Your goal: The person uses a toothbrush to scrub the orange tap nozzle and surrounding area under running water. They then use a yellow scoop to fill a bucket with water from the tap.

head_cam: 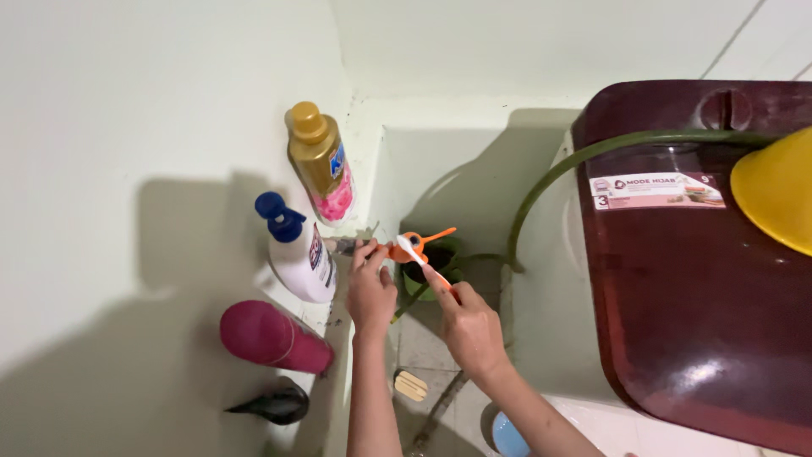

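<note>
Both of my hands are raised together over the gap between the ledge and the washer. My left hand [370,292] is closed around a small orange tool [404,248], fingers pinching its near end; a dark stub pokes out from the left side of that grip, and I cannot tell what it is. My right hand [469,326] is clamped on a toothbrush [420,258] with a white head and an orange handle, and the head is pressed against the tool. The two hands sit just beside each other without touching.

Right below the tool stands a green cup [431,275], dark inside. A green hose [558,169] curves from near the cup up over the maroon washer lid [677,288], and a yellow funnel-like cone [778,190] lies on the lid at the right edge.

On the ledge to my left stand a gold bottle [317,161] with a pink label and a white bottle [300,254] with a blue pump; a pink bottle [271,337] lies on its side nearer me, with a dark pointed thing [275,404] beyond it. Down on the tiled floor rests a small pale slatted block [411,385].
</note>
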